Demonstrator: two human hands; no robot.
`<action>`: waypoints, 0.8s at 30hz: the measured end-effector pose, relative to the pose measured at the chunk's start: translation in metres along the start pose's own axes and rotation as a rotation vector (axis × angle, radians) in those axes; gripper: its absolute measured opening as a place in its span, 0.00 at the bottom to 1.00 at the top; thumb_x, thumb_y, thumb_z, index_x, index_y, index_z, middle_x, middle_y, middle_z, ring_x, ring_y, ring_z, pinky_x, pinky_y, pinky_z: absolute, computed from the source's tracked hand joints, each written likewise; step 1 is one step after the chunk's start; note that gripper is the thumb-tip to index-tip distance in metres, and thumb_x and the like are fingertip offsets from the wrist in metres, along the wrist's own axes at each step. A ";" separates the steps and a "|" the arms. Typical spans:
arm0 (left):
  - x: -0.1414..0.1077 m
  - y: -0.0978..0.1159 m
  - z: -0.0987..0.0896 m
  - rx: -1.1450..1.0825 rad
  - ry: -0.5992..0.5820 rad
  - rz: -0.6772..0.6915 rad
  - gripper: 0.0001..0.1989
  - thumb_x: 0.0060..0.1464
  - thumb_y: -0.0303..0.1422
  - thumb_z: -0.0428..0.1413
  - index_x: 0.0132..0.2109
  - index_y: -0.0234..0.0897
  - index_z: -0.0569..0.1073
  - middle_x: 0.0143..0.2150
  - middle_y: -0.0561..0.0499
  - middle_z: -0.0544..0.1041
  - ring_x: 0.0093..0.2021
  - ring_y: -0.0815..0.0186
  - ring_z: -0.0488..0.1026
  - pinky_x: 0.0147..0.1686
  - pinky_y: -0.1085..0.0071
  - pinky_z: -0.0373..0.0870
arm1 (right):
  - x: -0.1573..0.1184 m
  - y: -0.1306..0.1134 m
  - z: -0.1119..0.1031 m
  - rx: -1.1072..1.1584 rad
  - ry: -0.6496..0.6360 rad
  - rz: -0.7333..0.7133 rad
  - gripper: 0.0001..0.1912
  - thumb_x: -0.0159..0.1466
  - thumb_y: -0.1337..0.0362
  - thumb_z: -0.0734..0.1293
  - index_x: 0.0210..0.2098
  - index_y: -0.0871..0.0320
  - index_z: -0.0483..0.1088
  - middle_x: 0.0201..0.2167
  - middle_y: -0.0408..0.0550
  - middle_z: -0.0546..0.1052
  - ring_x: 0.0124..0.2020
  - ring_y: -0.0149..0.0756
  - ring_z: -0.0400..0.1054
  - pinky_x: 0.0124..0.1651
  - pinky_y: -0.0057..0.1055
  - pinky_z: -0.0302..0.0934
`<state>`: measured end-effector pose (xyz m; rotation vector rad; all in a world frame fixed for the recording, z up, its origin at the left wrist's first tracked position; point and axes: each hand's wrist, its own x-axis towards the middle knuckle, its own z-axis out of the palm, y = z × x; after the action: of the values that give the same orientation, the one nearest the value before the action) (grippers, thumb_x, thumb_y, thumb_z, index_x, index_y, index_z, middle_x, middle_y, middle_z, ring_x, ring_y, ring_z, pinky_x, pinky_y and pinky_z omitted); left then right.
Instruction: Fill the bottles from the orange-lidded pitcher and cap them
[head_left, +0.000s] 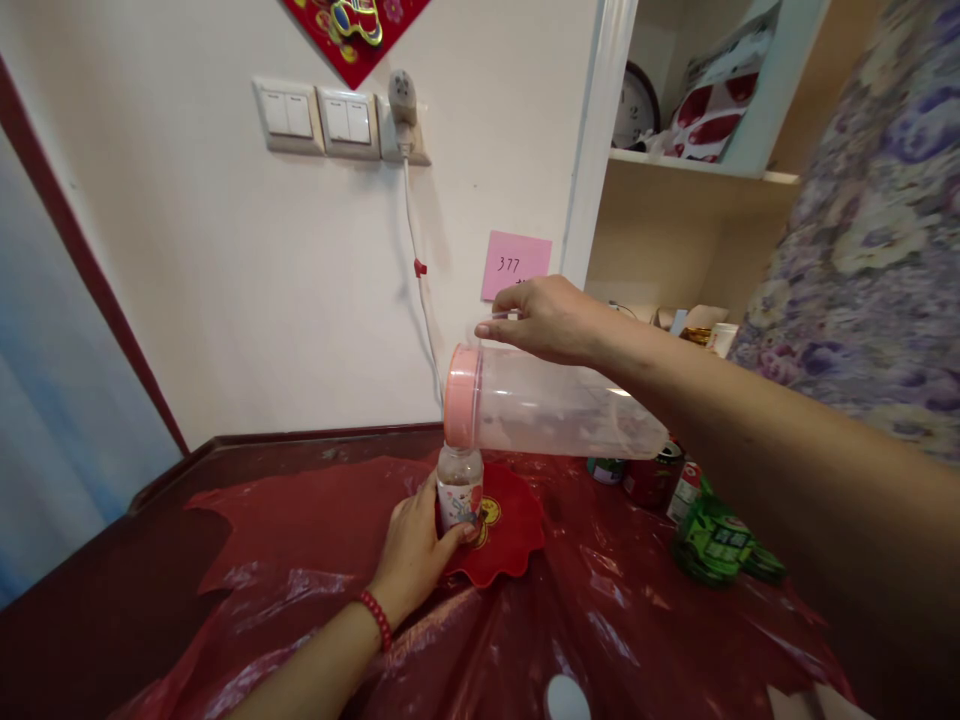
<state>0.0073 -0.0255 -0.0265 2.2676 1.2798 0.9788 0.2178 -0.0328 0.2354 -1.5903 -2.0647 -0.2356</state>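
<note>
A clear plastic pitcher (562, 405) with a pink lid (463, 396) lies tilted nearly level in the air, its lid end over the mouth of a small glass bottle (459, 490). My right hand (551, 318) grips the pitcher's handle from above. Around the bottle's left side and front are the fingers of my left hand (420, 545). The bottle has a printed picture on it and is upright over a red scalloped plate (517, 520). I cannot make out any liquid stream between the lid and the bottle.
Cans (651, 478), a small carton (684, 492) and a green package (712, 540) stand at the right under my right forearm. A white round object (566, 697) lies at the front edge. Red plastic sheeting (300, 520) covers the table. Behind is a wall with a plugged-in cord (411, 210).
</note>
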 end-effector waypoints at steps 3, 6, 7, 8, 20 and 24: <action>0.000 0.002 0.000 -0.004 -0.003 -0.001 0.28 0.55 0.31 0.61 0.61 0.43 0.63 0.56 0.46 0.77 0.53 0.52 0.73 0.51 0.60 0.65 | 0.000 -0.001 0.000 0.004 0.001 -0.003 0.15 0.63 0.50 0.67 0.33 0.56 0.73 0.28 0.47 0.73 0.30 0.36 0.64 0.31 0.32 0.54; 0.000 0.002 -0.001 -0.001 -0.003 0.001 0.27 0.54 0.31 0.61 0.60 0.42 0.64 0.55 0.46 0.77 0.52 0.52 0.74 0.51 0.60 0.65 | -0.001 -0.001 0.000 0.006 0.003 0.007 0.15 0.62 0.50 0.68 0.32 0.56 0.73 0.28 0.46 0.73 0.30 0.36 0.64 0.31 0.32 0.53; 0.000 0.001 0.000 -0.001 -0.001 0.001 0.27 0.54 0.31 0.61 0.60 0.42 0.65 0.54 0.45 0.77 0.52 0.51 0.74 0.51 0.60 0.65 | -0.001 0.000 0.000 0.007 0.003 0.007 0.15 0.62 0.50 0.67 0.32 0.56 0.73 0.28 0.46 0.73 0.29 0.36 0.64 0.31 0.32 0.53; 0.000 0.001 0.000 -0.002 0.001 0.002 0.27 0.54 0.31 0.61 0.60 0.42 0.65 0.54 0.45 0.77 0.52 0.51 0.74 0.51 0.60 0.65 | -0.001 0.000 0.000 0.006 0.003 0.005 0.15 0.62 0.50 0.67 0.33 0.56 0.73 0.28 0.47 0.73 0.30 0.36 0.64 0.31 0.32 0.53; 0.000 0.001 0.000 -0.010 0.000 0.002 0.29 0.54 0.30 0.61 0.61 0.43 0.63 0.56 0.45 0.76 0.53 0.51 0.73 0.53 0.57 0.65 | 0.000 0.000 0.001 0.002 -0.002 0.005 0.15 0.62 0.49 0.67 0.33 0.55 0.73 0.27 0.46 0.73 0.29 0.36 0.65 0.30 0.33 0.54; 0.000 0.001 0.000 -0.009 -0.005 -0.005 0.28 0.54 0.31 0.61 0.61 0.42 0.64 0.55 0.45 0.77 0.52 0.50 0.74 0.52 0.58 0.66 | 0.000 -0.001 0.000 0.003 -0.001 0.009 0.15 0.62 0.49 0.67 0.32 0.56 0.73 0.26 0.46 0.73 0.28 0.36 0.65 0.30 0.32 0.55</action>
<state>0.0075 -0.0257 -0.0260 2.2573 1.2763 0.9746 0.2165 -0.0325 0.2354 -1.5981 -2.0575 -0.2278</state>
